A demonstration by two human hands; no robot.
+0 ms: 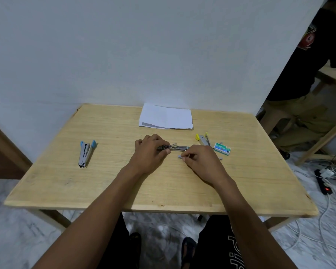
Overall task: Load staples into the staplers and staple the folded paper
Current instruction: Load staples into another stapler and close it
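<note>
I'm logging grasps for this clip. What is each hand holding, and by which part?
The left hand grips the opened stapler at its left end; the right hand pinches a short staple strip by its right end.

blue-tipped stapler (85, 153), yellow-tipped stapler (203, 139) — white paper (165, 119)

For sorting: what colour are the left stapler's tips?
Light blue; the stapler shows best in the head view.

Paper (165, 117) behind middle stapler (177, 148) (box (222, 149) right)
</note>
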